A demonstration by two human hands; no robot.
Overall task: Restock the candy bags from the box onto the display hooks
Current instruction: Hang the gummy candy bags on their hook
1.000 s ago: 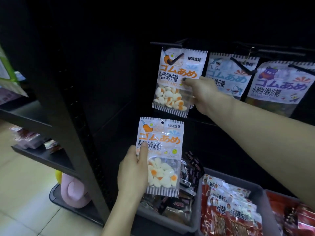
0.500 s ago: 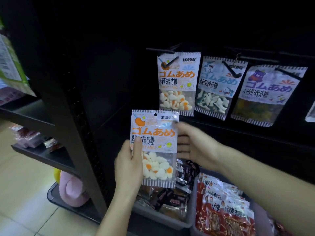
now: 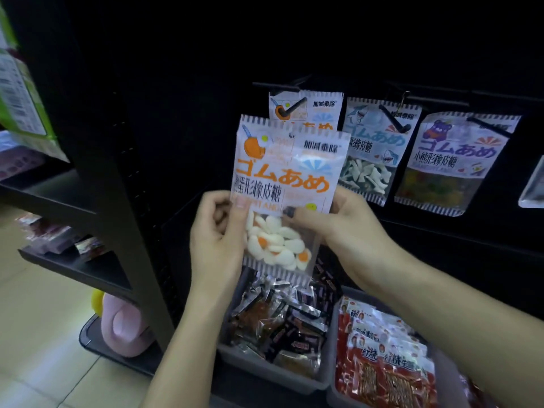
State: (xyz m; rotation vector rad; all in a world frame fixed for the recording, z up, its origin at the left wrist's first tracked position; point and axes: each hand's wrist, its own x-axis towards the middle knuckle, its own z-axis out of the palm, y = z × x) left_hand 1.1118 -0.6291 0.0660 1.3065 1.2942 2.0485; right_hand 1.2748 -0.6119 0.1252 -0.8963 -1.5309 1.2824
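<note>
The egg-candy bag (image 3: 287, 195) is up in front of the black display wall, gripped by both hands at once, just below and partly covering an identical bag (image 3: 307, 108) already hanging on its hook (image 3: 290, 111). The left hand (image 3: 217, 234) curls round the bag's left edge with the thumb pressed on the front; the right hand (image 3: 343, 231) pinches the right side, thumb over the printed panel and fingers behind. Holding it by both edges looks like a way to keep the floppy packet flat and square, so the small hole near its top can be lined up with the hook above. The bag is white with a striped top and bottom seam, bold orange lettering, a fried-egg drawing in the corner, and a clear window lower down full of white sweets with orange centres. To the right hang a shark-candy bag (image 3: 375, 148) and a bear-candy bag (image 3: 454, 163), each on its own peg. Below the hands sit grey bins: one (image 3: 273, 375) heaped with dark foil snack packets, another (image 3: 331, 393) packed with red packets. A dark shelf post (image 3: 117, 172) stands to the left.
</note>
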